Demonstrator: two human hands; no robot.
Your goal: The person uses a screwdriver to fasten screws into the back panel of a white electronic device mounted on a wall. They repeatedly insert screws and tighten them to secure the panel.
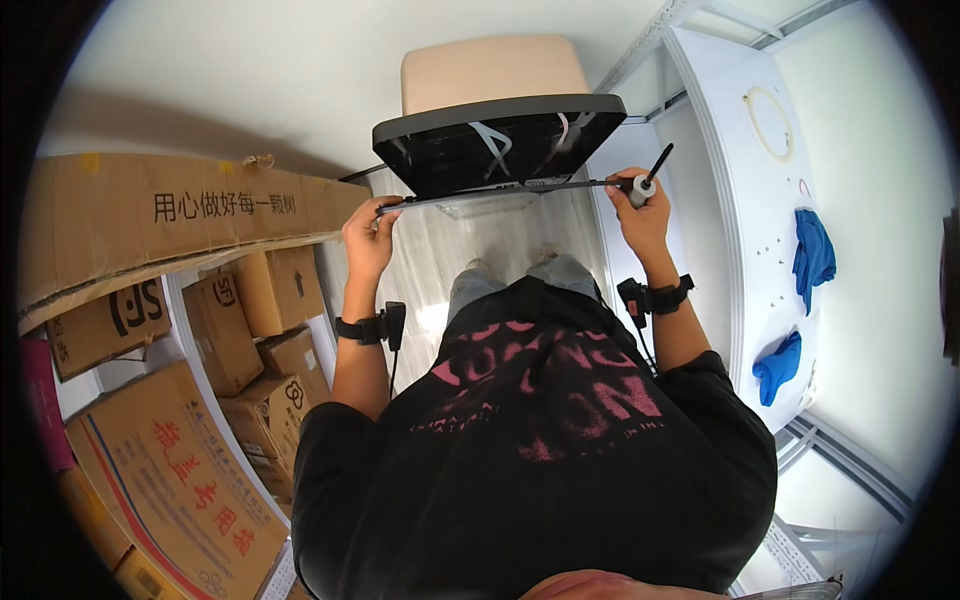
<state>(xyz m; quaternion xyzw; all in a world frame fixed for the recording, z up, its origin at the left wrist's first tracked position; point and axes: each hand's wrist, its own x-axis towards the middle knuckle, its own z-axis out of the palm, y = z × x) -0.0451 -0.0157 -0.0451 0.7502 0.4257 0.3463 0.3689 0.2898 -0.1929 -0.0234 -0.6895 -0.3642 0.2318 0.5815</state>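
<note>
My left hand (pixel 370 232) is closed, pinching the left end of a thin dark strip-like piece (pixel 475 196), seen nearly edge-on. At the other end, my right hand (pixel 642 214) is closed around the same piece. A tool with a light grey handle and a black rod (pixel 659 162), perhaps a screwdriver, is also in my right hand. Just beyond the strip stands a glossy black panel-like thing (pixel 440 156) with a thick dark rim and pale bands across it; its kind I cannot make out. A beige rounded cushion or seat (pixel 495 72) shows behind it.
Cardboard boxes (pixel 180 470) fill a shelf to my left, under a long carton (pixel 120 215). On the right, a white table (pixel 735 190) carries two blue cloths (pixel 813 248), a pale hoop (pixel 768 122) and several small bits. Pale wood-look flooring (pixel 420 270) lies below.
</note>
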